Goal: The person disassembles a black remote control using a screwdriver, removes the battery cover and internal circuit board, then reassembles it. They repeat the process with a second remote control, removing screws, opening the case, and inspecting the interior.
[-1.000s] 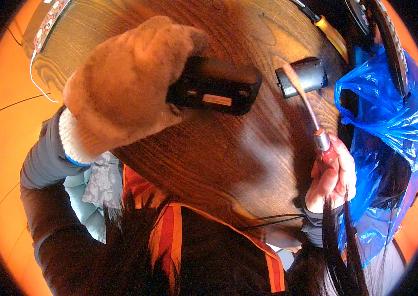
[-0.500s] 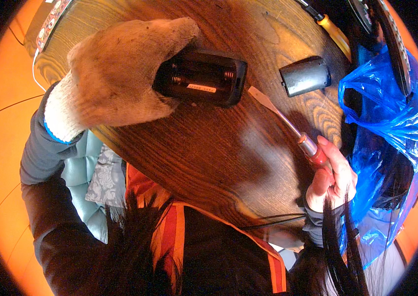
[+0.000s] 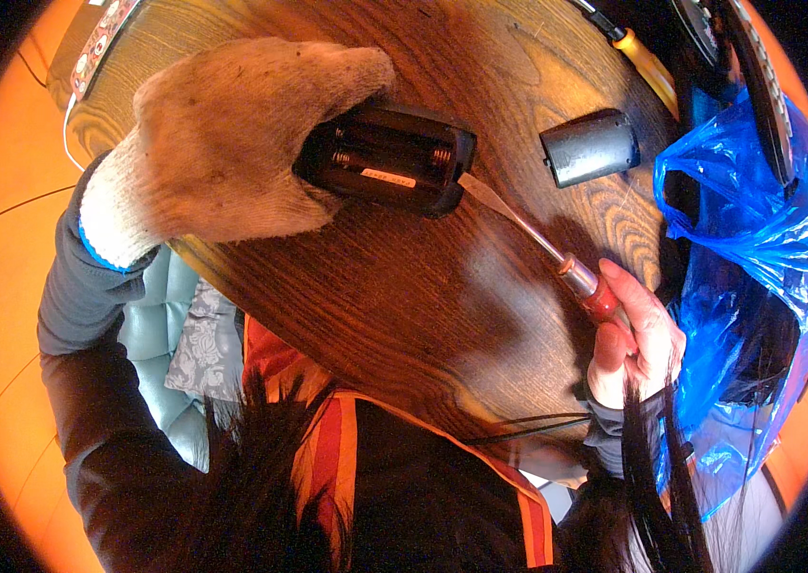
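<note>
My left hand [image 3: 232, 143], in a soiled knitted work glove, is closed around a black plastic device. This black device [image 3: 389, 162] has its battery compartment facing up, uncovered, with coil springs and a small white label inside. In my bare right hand [image 3: 640, 334] is a flat-blade screwdriver [image 3: 528, 227] with a red handle. Its tip meets or nearly meets the device's right end; contact is hard to tell. A curved black cover [image 3: 591, 148] lies apart on the table to the right. The glove hides the device's left end.
The wooden table [image 3: 375, 296] has a curved near edge. At the right hangs a crumpled blue plastic bag [image 3: 747, 239]. A yellow-handled tool [image 3: 647, 69] lies at the far right, and a power strip [image 3: 103, 40] with a white cord is at far left.
The screwdriver and my right hand have shifted left, bringing the blade's tip to the device's right end. The device has tilted slightly in my left hand.
</note>
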Available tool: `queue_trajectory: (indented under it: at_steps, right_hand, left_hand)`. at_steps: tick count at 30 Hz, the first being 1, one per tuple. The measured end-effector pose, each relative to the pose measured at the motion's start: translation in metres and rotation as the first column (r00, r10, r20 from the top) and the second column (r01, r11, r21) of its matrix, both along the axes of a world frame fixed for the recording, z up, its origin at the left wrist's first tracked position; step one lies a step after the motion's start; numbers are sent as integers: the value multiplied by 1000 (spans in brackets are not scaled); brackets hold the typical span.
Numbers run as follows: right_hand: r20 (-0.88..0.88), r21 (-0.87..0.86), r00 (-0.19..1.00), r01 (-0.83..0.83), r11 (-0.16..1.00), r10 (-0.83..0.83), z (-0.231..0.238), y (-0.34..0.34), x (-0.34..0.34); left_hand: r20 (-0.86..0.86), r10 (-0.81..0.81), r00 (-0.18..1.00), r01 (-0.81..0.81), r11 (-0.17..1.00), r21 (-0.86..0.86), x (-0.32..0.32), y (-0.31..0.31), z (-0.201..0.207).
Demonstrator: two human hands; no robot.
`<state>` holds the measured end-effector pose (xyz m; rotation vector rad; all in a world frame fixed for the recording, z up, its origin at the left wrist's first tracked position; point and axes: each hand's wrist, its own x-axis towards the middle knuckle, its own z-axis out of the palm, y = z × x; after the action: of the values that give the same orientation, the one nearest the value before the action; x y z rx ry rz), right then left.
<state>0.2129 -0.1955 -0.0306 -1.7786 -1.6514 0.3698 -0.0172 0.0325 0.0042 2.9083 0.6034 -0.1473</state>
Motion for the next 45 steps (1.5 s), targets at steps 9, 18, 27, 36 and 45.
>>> queue_trajectory:
  at_steps: [9,18,27,36,45]
  right_hand:
    - [91,23,993,-72,997,70,2,7,2]
    - [77,-170,987,-124,978,139,12,9,-2]
    - [-258,257,964,137,956,-69,-12,-18,4]
    - [-447,156,863,336,929,-237,-20,-26,-5]
    - [-319,27,920,250,968,-229,-3,-22,-4]
  left_hand:
    - [-35,-16,999,14,998,-57,2,-1,2]
    - [-1,-308,951,307,947,90,25,3,10]
    - [553,8,833,-3,1000,-11,51,0,-1]
    - [603,20,798,113,977,-183,53,-2,4]
    - [587,-87,805,194,973,-122,55,0,-2]
